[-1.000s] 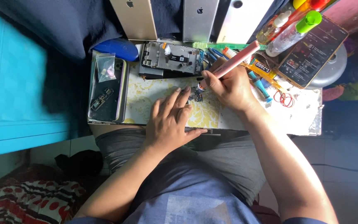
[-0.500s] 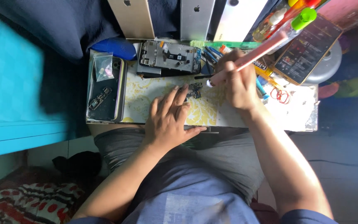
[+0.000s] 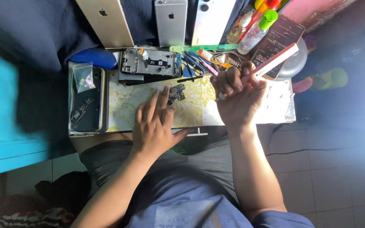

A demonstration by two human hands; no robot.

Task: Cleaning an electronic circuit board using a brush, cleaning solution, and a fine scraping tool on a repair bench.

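seen from above, a person sits at a small work table (image 3: 275,116) covered with a yellow patterned mat (image 3: 191,107), with phone parts spread across it.

the likeliest trouble is the small circuit board (image 3: 176,93) sliding or flipping off the mat: only the fingertips of one hand steady it, and it lies loose near the middle of the table. the raised tool could also come down off target and scrape the board. the crowded back edge adds risk, since an elbow or the tool's far end could knock over the bottles (image 3: 254,25) standing there.

the left hand (image 3: 155,124) lies flat and open on the mat, fingers spread, its fingertips touching or just beside the small circuit board; it grips nothing. the right hand (image 3: 237,95) is lifted above the table and curled closed around a long pink and white tool (image 3: 271,65), which slants up and away to the right. the two hands are apart.

just behind the board lies an opened phone (image 3: 151,63) with its insides showing. a dark phone (image 3: 85,101) with a small plastic bag (image 3: 83,78) on it rests at the table's left end. three more phones (image 3: 170,21) lean face down along the back.
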